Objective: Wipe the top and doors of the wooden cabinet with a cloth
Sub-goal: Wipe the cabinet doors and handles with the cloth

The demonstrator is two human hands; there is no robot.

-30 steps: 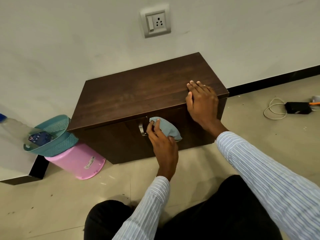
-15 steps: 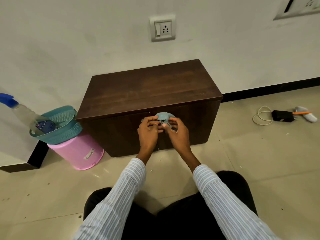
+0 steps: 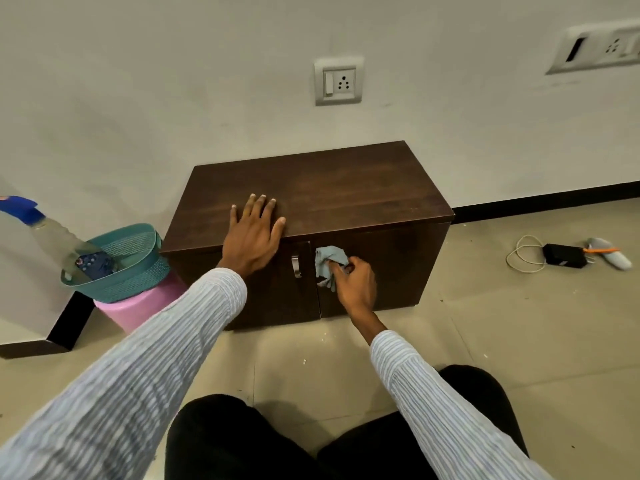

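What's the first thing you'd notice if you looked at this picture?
A dark wooden cabinet sits against the wall in the middle. The right hand presses a blue-grey cloth against its right door, while the left hand lies flat on the top's front edge. To the left, a teal basket rests on a pink bucket.

The cabinet (image 3: 346, 188) stands against the wall (image 3: 173, 81), a basket (image 3: 121, 265) to its left, a cable (image 3: 523, 254) to its right.
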